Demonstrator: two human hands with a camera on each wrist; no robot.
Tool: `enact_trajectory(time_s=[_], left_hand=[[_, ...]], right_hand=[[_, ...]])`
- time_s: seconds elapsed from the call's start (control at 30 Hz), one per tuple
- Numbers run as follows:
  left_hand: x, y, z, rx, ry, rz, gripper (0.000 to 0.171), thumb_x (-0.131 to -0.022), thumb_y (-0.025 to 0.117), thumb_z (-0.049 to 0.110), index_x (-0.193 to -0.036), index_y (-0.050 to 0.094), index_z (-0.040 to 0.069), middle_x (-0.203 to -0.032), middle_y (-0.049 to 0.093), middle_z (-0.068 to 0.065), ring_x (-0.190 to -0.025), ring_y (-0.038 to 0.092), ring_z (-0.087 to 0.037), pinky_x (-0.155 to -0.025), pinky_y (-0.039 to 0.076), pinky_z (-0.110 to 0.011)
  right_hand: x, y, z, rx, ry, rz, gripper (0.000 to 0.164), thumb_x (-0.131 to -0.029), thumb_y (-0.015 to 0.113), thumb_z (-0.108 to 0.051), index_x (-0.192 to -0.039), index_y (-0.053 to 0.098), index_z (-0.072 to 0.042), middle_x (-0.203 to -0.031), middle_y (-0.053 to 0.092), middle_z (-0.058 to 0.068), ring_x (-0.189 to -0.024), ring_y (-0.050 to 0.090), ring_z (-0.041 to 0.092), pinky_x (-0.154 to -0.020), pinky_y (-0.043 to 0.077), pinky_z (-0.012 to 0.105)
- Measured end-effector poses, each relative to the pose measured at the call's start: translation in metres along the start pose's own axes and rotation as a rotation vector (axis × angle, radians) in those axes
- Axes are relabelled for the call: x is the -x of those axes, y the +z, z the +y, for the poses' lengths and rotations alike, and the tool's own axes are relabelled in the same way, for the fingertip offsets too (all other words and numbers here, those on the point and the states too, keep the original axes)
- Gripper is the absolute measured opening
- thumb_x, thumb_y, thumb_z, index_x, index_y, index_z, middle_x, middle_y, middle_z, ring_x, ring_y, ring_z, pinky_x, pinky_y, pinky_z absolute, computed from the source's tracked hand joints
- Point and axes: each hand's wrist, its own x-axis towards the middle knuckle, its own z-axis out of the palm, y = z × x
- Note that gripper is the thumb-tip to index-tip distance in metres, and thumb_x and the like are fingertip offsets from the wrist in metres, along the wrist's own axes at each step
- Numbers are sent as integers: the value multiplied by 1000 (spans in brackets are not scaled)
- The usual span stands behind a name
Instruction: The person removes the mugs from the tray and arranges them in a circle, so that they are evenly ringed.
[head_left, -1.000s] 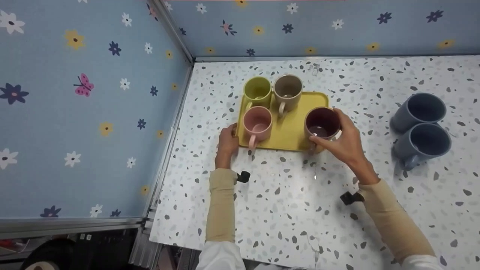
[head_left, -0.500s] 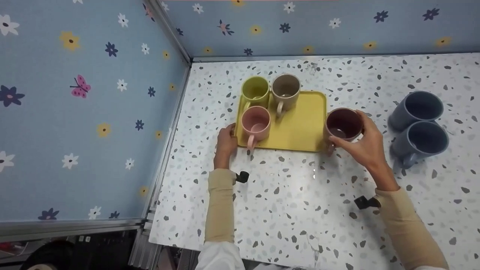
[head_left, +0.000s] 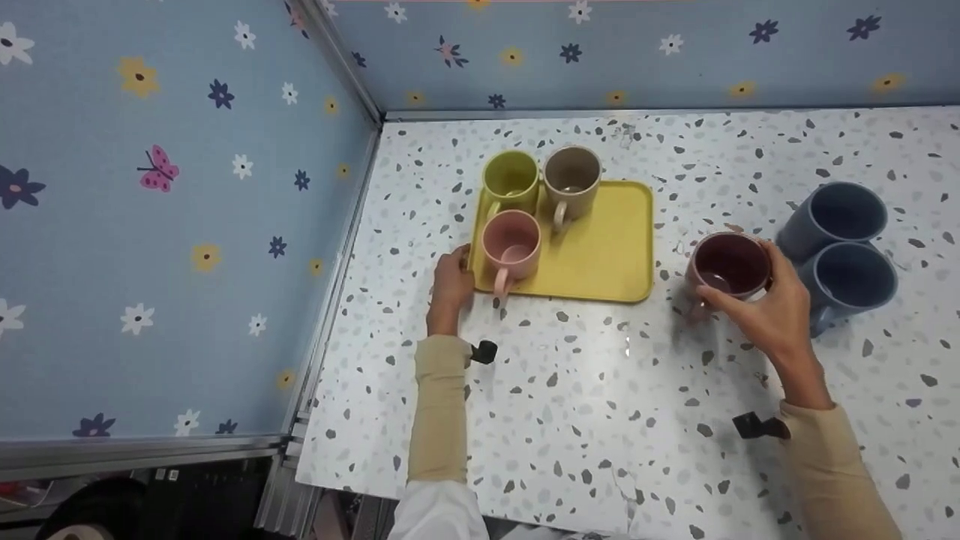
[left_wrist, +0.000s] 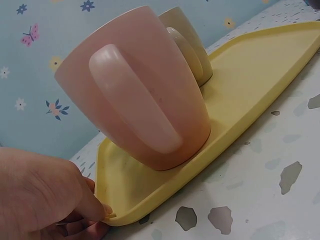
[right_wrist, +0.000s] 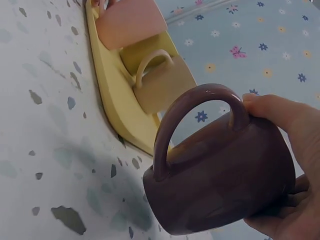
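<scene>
My right hand (head_left: 780,307) grips a dark maroon mug (right_wrist: 225,170) around its body near the rim, thumb in front. The mug hangs over the table to the right of the yellow tray (head_left: 600,262), its handle toward me. At the tray's left front corner, my left hand (head_left: 454,281) pinches the rim, as the left wrist view also shows. On the tray stand a pink mug (left_wrist: 135,95) at the front left, a lime green mug (head_left: 511,180) behind it and a beige mug (head_left: 572,180) at the back middle.
Two blue mugs (head_left: 847,277) stand close together on the speckled table (head_left: 555,420), just right of my right hand. A flowered blue panel (head_left: 187,225) borders the left side, and another panel (head_left: 652,52) runs along the back.
My right hand has carried the maroon mug off the tray's right front part and to the right, toward the blue mugs. My left hand stays at the tray's corner.
</scene>
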Motion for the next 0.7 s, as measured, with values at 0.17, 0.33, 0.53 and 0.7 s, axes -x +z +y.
enact_trajectory(time_s=[0.17,0.33,0.53,0.7], left_hand=[[1,0,0,10,-5,0,57,-83,47,-5,-138,51,9,-103,53,-14,-92,49,-24,-89,44,-37],[3,0,-1,27,-45,-16,57,-84,50,-3,-140,49,11,-106,52,-13,-95,50,-23,-91,45,-37],[2,0,-1,21,-25,-11,56,-85,49,-3,-139,50,10,-105,52,-14,-93,50,-23,-89,45,-37],[1,-1,0,13,1,3,55,-85,47,-5,-138,51,8,-104,53,-15,-93,49,-24,-88,44,-37]], right_hand=[[10,-5,7,11,54,20,95,-57,92,-27,-138,47,-7,-131,56,11,-119,53,27,-98,44,32],[19,-8,10,-10,100,25,91,-58,92,-27,-137,49,-14,-131,56,8,-118,52,24,-100,42,35],[23,-14,16,-24,100,62,86,-58,92,-24,-134,52,-14,-126,58,7,-115,51,20,-99,37,27],[24,-17,18,-16,133,68,89,-59,91,-27,-136,49,-12,-128,56,10,-118,50,25,-103,36,40]])
